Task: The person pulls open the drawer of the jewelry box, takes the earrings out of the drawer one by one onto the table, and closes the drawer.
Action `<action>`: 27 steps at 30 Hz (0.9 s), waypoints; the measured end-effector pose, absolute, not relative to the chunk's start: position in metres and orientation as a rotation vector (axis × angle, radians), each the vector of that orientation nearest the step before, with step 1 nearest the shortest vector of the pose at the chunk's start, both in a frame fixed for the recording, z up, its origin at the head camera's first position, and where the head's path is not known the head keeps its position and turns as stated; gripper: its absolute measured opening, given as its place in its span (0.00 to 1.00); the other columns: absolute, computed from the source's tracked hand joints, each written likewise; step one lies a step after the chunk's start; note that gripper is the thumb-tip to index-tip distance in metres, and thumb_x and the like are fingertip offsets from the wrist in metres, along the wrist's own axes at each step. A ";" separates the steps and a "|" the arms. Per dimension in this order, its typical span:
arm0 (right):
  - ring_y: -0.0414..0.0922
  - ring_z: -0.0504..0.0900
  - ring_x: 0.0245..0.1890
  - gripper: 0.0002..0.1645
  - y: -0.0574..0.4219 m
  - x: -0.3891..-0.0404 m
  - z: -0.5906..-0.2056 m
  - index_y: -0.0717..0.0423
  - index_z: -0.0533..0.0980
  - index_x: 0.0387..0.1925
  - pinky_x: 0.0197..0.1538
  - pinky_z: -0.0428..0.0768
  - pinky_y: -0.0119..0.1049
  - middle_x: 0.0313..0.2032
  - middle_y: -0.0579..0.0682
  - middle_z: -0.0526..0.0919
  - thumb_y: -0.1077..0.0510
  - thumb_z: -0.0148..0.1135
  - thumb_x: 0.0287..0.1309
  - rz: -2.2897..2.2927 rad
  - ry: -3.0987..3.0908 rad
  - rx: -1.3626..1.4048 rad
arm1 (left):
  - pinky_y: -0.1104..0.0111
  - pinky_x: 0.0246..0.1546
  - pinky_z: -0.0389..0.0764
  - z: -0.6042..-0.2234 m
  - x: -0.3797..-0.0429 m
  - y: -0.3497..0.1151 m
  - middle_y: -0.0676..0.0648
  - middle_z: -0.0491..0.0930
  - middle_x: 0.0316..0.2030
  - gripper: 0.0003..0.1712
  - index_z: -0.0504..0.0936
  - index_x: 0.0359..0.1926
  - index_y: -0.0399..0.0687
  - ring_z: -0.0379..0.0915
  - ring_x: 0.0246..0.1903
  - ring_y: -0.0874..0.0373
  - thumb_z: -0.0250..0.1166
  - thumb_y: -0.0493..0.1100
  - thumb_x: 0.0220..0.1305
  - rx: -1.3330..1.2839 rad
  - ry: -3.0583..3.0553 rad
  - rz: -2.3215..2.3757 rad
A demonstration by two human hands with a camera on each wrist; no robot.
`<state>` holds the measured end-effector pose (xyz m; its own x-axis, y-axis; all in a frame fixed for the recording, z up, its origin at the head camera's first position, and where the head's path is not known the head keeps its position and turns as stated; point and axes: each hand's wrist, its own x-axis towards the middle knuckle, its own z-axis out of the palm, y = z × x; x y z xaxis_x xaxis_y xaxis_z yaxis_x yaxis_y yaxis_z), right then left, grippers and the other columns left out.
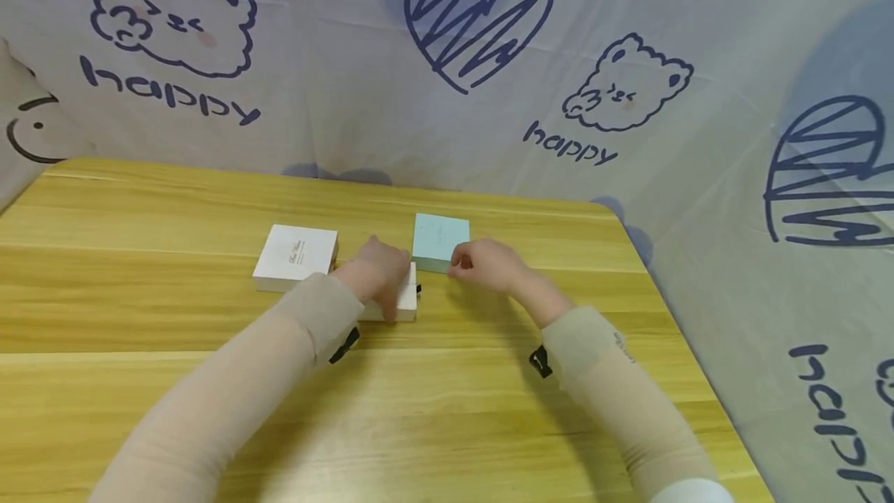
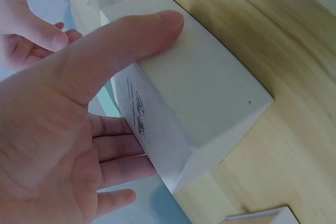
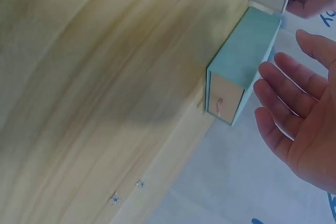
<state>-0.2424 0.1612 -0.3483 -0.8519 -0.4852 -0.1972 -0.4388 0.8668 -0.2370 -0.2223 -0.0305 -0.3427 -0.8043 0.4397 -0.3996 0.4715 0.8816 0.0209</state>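
**Left hand (image 1: 377, 266) gripping the middle white box (image 1: 407, 297), right hand (image 1: 489, 264) hovering by the pale blue box (image 1: 440, 239)**

The middle white box is lying near the centre of the frame on the worktop (image 1: 433, 418), its upper right corner sitting just beside the pale blue box; whether the two are touching cannot be told. The left fingers are reaching over to the far side while the thumb is pressing the near side. The right fingers are bending loosely and holding nothing; whether they are grazing the pale blue box is unclear. A second white box (image 1: 295, 256) is resting left of centre, close to the left sleeve (image 1: 321, 317).

The tight spacing is probably posing the main risk: a small rightward push could be driving one box into the other and turning it askew. A one-sided nudge could be spinning the pale blue box, or catching the small ribbon (image 3: 219, 104) showing on its end. The left sleeve could also be brushing the second white box.
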 end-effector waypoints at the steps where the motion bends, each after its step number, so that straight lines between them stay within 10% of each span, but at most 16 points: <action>1: 0.40 0.74 0.30 0.15 0.160 -0.241 -0.349 0.53 0.79 0.41 0.38 0.75 0.34 0.32 0.47 0.82 0.48 0.57 0.60 -0.264 2.782 -0.709 | 0.50 0.70 0.51 -0.343 -0.222 -0.029 0.48 0.81 0.37 0.35 0.73 0.45 0.44 0.77 0.41 0.52 0.77 0.53 0.36 0.675 2.651 -0.116; 27: 0.38 0.73 0.27 0.15 0.131 -0.234 -0.366 0.53 0.80 0.40 0.31 0.72 0.30 0.31 0.46 0.82 0.48 0.57 0.61 -0.196 2.687 -0.762 | 0.48 0.69 0.53 -0.344 -0.222 -0.020 0.46 0.80 0.41 0.40 0.70 0.49 0.42 0.77 0.45 0.51 0.76 0.56 0.37 0.700 2.631 -0.174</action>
